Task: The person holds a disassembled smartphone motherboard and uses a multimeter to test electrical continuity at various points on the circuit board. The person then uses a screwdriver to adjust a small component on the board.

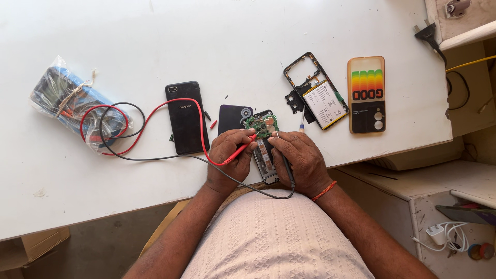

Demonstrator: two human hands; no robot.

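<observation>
At the near edge of the white desk (103, 31), an opened phone (266, 147) lies with its green circuit board at the far end. Left hand (230, 155), grip pinching the red probe (242, 150); right hand (302, 160), grip pinching the black probe (285, 163); both tips on the board. Black phone (186, 118) just left, bagged meter (72, 101) far left.

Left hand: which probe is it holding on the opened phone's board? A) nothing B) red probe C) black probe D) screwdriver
B: the left hand pinches the red probe, its tip on the green circuit board of the opened phone, while the right hand holds the black probe.
</observation>
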